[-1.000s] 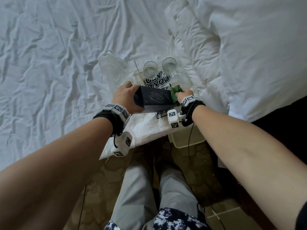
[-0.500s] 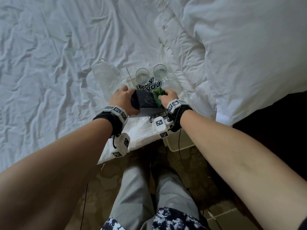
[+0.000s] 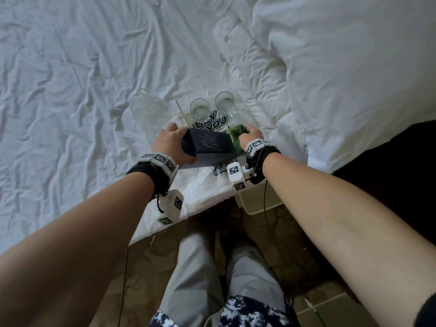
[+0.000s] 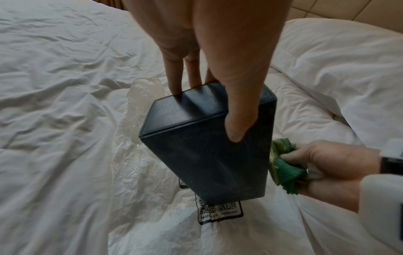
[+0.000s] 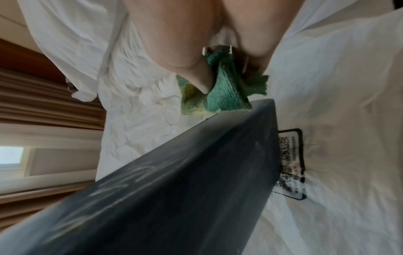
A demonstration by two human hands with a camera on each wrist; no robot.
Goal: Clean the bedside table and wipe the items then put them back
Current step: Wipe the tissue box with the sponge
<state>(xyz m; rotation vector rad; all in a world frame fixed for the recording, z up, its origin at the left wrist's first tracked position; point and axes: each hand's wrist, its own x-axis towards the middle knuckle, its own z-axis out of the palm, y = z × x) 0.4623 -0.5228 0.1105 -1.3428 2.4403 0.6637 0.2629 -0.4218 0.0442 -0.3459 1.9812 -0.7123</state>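
Observation:
A dark blue box [image 3: 207, 146] [image 4: 209, 143] [image 5: 174, 189] is held above a white plastic bag [image 3: 207, 185] on the bed. My left hand [image 3: 168, 143] [image 4: 209, 96] grips its left end, thumb on one face and fingers behind. My right hand [image 3: 251, 136] [image 4: 322, 167] holds a bunched green cloth [image 3: 237, 134] [image 4: 283, 165] [image 5: 220, 91] against the box's right end. Wipe streaks show on the box's upper face. Two clear glasses [image 3: 200, 109] [image 3: 224, 101] stand on the bag just beyond the box.
Crumpled clear plastic [image 3: 148, 107] and a thin stick [image 3: 181, 113] lie left of the glasses. A white duvet [image 3: 342, 67] is heaped at the right. A pale bin [image 3: 262, 201] stands on the floor below the bed edge, beside my legs [image 3: 212, 274].
The right hand with the cloth has stayed at the box's right end, shifting slightly along it. The box has tilted a little in the left hand.

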